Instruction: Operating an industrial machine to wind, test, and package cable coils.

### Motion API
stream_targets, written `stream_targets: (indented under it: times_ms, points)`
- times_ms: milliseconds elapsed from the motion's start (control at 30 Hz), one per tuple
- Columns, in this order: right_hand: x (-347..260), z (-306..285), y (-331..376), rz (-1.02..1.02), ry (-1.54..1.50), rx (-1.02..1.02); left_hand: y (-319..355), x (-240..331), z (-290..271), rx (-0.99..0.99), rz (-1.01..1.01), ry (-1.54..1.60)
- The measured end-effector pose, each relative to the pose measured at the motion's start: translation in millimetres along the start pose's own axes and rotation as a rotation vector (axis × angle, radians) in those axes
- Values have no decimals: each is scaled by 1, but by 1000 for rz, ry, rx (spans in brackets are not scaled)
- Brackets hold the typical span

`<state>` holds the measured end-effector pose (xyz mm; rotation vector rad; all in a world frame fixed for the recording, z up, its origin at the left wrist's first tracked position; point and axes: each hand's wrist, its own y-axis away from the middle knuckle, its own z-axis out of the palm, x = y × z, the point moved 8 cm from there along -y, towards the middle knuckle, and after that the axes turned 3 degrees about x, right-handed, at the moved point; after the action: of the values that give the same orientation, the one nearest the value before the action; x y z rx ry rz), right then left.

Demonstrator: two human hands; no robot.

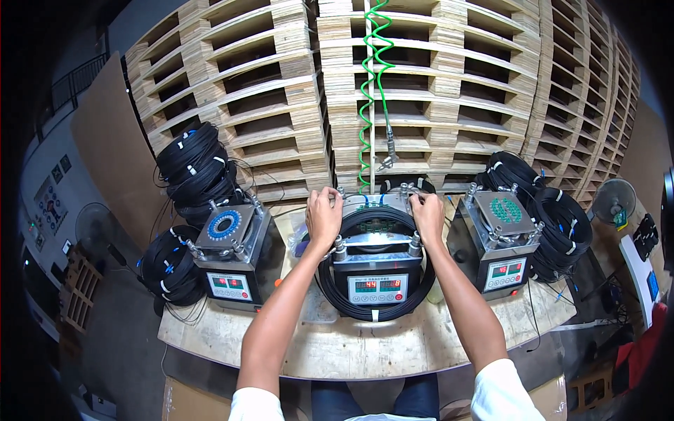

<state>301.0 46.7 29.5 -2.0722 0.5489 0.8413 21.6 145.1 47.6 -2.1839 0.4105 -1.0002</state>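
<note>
Both hands, left hand [324,214] and right hand [427,215], curl closed on the far top of the middle heating machine [377,270], where the black cable coil [372,309] looped around it could snag a clamp post and slip.

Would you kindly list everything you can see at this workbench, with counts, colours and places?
Box machines with red digit displays: three, grey metal, side by side on the bench.
Black cable coil: one, looped around the middle machine.
Stacked cable coils, left: several, black with white ties, beside the left machine.
Stacked cable coils, right: several, black, beside the right machine.
Spiral hose: one, green, hanging above the middle machine.
Wooden pallets: tall stacks, pale, behind the bench.
Workbench: one, worn wooden top.
Fans: two, one at either side.
Left hand: on the middle machine's top, left side.
Right hand: on its top, right side.
</note>
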Motion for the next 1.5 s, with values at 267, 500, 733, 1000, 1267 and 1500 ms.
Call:
stream_targets:
  times_ms: [267, 500, 733, 1000, 1267, 1500]
  points:
    - [9, 3, -2, 47, -53, -31, -8, 14, -14, -365, 120, 270]
    - [15, 10, -3, 93, -32, -54, -9, 25, -21, -536, 340, 306]
    - [38, 32, -12, 74, -144, -145, -10, 16, -8, -501, 122, 285]
    - [44, 38, -14, 85, -82, -158, -3, -11, 10, -179, -78, 248]
    - [29, 24, -6, 120, -54, -129, 10, -54, 46, -480, -305, 561]
    - [32, 27, -7, 104, -55, -129, 5, -59, 67, -731, -465, 370]
